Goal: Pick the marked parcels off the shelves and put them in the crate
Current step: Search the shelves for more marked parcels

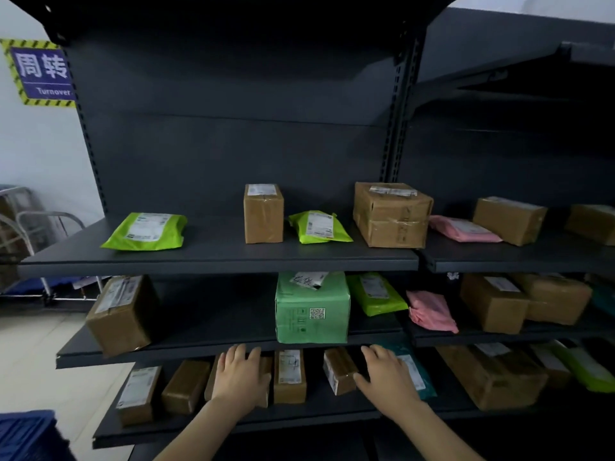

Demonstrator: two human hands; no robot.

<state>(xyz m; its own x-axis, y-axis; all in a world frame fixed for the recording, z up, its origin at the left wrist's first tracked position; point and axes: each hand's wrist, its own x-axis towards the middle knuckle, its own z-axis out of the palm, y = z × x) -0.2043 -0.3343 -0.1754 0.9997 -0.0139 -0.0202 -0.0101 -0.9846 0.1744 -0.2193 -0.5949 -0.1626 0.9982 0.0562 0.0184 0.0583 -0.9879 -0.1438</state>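
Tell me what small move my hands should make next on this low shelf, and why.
Probably close the left hand around the brown box it rests on and draw it forward. Both hands lie open and hold nothing yet; the right hand rests on the teal mailer. The blue crate sits at lower left. Whether that box is marked I cannot tell.

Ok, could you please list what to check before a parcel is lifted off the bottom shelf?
1. Left hand on a brown box: ok, lies flat, no grip yet.
2. Right hand on the teal bag: ok, flat, no grip yet.
3. Parcel marked: cannot tell, too blurred to read.
4. Crate near: ok, lower left.
5. Green box clear of hands: not ok, at the middle shelf edge right above them.
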